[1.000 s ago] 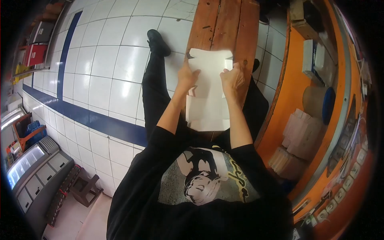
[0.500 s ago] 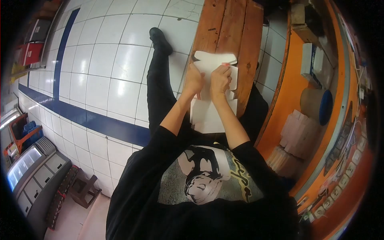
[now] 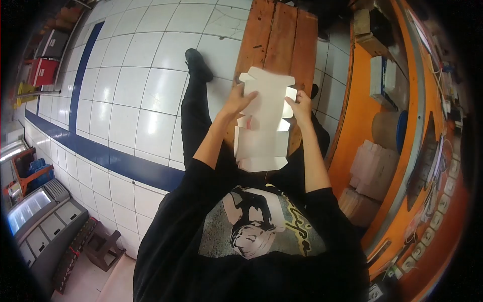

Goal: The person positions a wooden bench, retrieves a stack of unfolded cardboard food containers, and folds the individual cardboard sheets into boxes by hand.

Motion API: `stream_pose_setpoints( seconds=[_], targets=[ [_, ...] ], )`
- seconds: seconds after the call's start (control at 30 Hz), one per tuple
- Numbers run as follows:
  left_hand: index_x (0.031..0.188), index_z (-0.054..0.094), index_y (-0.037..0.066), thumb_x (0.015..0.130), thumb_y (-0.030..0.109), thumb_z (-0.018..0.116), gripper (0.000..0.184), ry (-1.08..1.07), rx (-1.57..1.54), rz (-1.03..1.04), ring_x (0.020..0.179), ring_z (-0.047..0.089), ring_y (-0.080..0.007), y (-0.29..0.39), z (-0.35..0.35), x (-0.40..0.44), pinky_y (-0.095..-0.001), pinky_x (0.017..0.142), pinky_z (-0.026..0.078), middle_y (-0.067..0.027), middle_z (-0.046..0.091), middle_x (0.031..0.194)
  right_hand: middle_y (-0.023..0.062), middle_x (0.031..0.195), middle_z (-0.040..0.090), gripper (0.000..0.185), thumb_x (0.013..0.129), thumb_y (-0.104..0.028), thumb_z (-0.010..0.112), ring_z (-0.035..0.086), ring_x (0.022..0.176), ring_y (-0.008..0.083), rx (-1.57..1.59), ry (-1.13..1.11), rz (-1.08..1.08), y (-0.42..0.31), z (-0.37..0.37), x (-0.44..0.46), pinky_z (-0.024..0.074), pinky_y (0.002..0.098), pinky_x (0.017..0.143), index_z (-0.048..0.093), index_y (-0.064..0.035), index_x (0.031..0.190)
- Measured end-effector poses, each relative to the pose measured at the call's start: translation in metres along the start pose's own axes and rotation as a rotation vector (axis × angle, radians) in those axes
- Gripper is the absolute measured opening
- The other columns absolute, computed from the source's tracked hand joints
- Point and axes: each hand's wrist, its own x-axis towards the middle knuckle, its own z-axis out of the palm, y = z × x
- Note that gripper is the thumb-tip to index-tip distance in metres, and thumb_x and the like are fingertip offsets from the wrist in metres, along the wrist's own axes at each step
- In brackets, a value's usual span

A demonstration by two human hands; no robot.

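A white unfolded cardboard box (image 3: 266, 113) lies across the wooden bench (image 3: 282, 43) between my legs, its plain inner side up. Several tabs stick out along its sides, and a small red patch (image 3: 248, 122) shows near its left side. My left hand (image 3: 238, 103) grips the upper left edge, thumb on top and the other fingers mostly hidden beneath. At the opposite edge, my right hand (image 3: 301, 106) pinches a side flap (image 3: 291, 95) that is tilted up and catches the light.
To the right, an orange shelf (image 3: 347, 110) holds a stack of flattened pinkish cardboard boxes (image 3: 372, 163) and a round container with a blue end (image 3: 390, 128). A brown stool (image 3: 103, 246) stands at lower left. My outstretched foot (image 3: 197, 65) rests on white tiles.
My right hand has moved from the middle of the cardboard out to its right edge. The box now lies spread wider, with more of its inner face showing. My left hand has shifted slightly left.
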Motion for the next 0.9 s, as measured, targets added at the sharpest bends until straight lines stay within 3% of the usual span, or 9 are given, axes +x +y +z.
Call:
stream_pose_setpoints(
  seconds=[0.07, 0.13, 0.27, 0.47, 0.57, 0.67, 0.73, 0.8, 0.9],
  targets=[
    [0.125, 0.044, -0.008, 0.088, 0.020, 0.058, 0.048, -0.126, -0.141, -0.075, 0.105, 0.058, -0.0284, 0.010, 0.005, -0.004, -0.0360, 0.087, 0.048, -0.0190, 0.056, 0.117, 0.0116, 0.087, 0.069, 0.028, 0.073, -0.004, 0.073, 0.067, 0.076, 0.0167, 0.291, -0.049, 0.000, 0.003, -0.007, -0.003, 0.0499, 0.0295, 0.066, 0.058, 0.0008, 0.095],
    [0.122, 0.049, -0.007, 0.092, 0.021, 0.051, 0.041, -0.134, -0.567, -0.262, 0.102, 0.059, -0.0228, 0.019, 0.015, -0.005, -0.0337, 0.084, 0.049, -0.0139, 0.059, 0.112, 0.0109, 0.087, 0.069, 0.029, 0.072, -0.002, 0.073, 0.066, 0.078, 0.0157, 0.335, -0.025, 0.022, 0.003, -0.008, -0.008, 0.0497, 0.0270, 0.067, 0.058, 0.0011, 0.096],
    [0.117, 0.054, -0.006, 0.092, 0.019, 0.050, 0.035, -0.113, -0.594, -0.287, 0.093, 0.059, -0.0209, 0.012, 0.019, -0.004, -0.0326, 0.077, 0.050, -0.0112, 0.059, 0.104, 0.0107, 0.088, 0.069, 0.027, 0.072, 0.001, 0.072, 0.066, 0.078, 0.0151, 0.291, -0.009, 0.081, -0.004, -0.012, -0.024, 0.0504, 0.0260, 0.068, 0.058, 0.0008, 0.096],
    [0.105, 0.055, -0.007, 0.091, 0.016, 0.049, 0.027, 0.014, -0.193, -0.025, 0.069, 0.052, -0.0135, 0.001, 0.018, -0.016, -0.0311, 0.064, 0.045, -0.0059, 0.056, 0.077, 0.0102, 0.084, 0.069, 0.023, 0.073, 0.002, 0.071, 0.065, 0.076, 0.0126, 0.381, 0.052, -0.017, -0.034, -0.023, -0.056, 0.0503, 0.0243, 0.064, 0.056, 0.0016, 0.091],
    [0.102, 0.053, -0.007, 0.091, 0.016, 0.046, 0.026, 0.133, -0.074, 0.098, 0.066, 0.054, -0.0174, 0.013, 0.024, -0.025, -0.0324, 0.065, 0.045, -0.0097, 0.057, 0.071, 0.0082, 0.079, 0.068, 0.020, 0.075, 0.002, 0.070, 0.065, 0.072, 0.0119, 0.407, 0.097, -0.074, -0.066, -0.031, -0.074, 0.0497, 0.0237, 0.060, 0.056, 0.0007, 0.089],
    [0.105, 0.053, -0.008, 0.092, 0.016, 0.042, 0.028, 0.253, 0.016, 0.088, 0.074, 0.059, -0.0244, 0.026, 0.039, -0.035, -0.0360, 0.071, 0.046, -0.0172, 0.060, 0.079, 0.0071, 0.083, 0.067, 0.019, 0.077, 0.002, 0.069, 0.063, 0.073, 0.0092, 0.265, 0.022, -0.112, -0.102, -0.036, -0.093, 0.0487, 0.0217, 0.062, 0.055, 0.0008, 0.090],
    [0.108, 0.053, -0.007, 0.093, 0.017, 0.039, 0.032, 0.526, 0.149, 0.289, 0.084, 0.061, -0.0321, 0.031, 0.056, -0.042, -0.0391, 0.078, 0.045, -0.0232, 0.062, 0.089, 0.0056, 0.077, 0.066, 0.018, 0.076, 0.001, 0.070, 0.062, 0.067, 0.0078, 0.268, -0.031, -0.211, -0.119, -0.030, -0.104, 0.0479, 0.0226, 0.057, 0.057, 0.0008, 0.088],
    [0.110, 0.052, -0.008, 0.094, 0.020, 0.039, 0.035, 0.516, 0.069, 0.238, 0.087, 0.061, -0.0335, 0.031, 0.057, -0.044, -0.0395, 0.080, 0.045, -0.0246, 0.062, 0.093, 0.0079, 0.071, 0.065, 0.017, 0.074, -0.002, 0.071, 0.062, 0.057, 0.0115, 0.184, 0.066, -0.311, -0.134, -0.024, -0.115, 0.0458, 0.0242, 0.052, 0.059, 0.0002, 0.086],
    [0.111, 0.053, -0.009, 0.095, 0.025, 0.039, 0.041, 0.489, -0.090, 0.134, 0.090, 0.061, -0.0356, 0.027, 0.058, -0.043, -0.0402, 0.081, 0.045, -0.0264, 0.063, 0.097, 0.0116, 0.076, 0.066, 0.016, 0.075, -0.001, 0.068, 0.067, 0.061, 0.0221, 0.167, 0.065, -0.311, -0.137, -0.025, -0.119, 0.0510, 0.0308, 0.055, 0.056, -0.0009, 0.086]
  ],
)
